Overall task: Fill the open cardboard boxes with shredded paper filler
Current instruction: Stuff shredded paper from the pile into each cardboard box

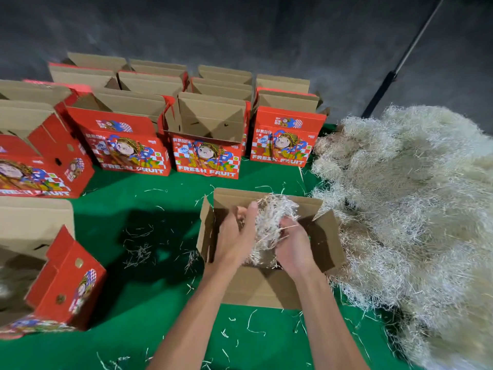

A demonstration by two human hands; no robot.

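An open cardboard box stands on the green cloth right in front of me, flaps spread. Both hands are inside it around a clump of pale shredded paper. My left hand cups the clump from the left with its fingers bent against it. On the clump's right side, my right hand grips it with curled fingers. A big heap of shredded paper lies right of the box, touching its right flap.
Several open red "FRESH FRUIT" boxes stand in rows at the back and left. Another red box at the near left holds some filler. Loose strands litter the green cloth. A dark pole leans at the back right.
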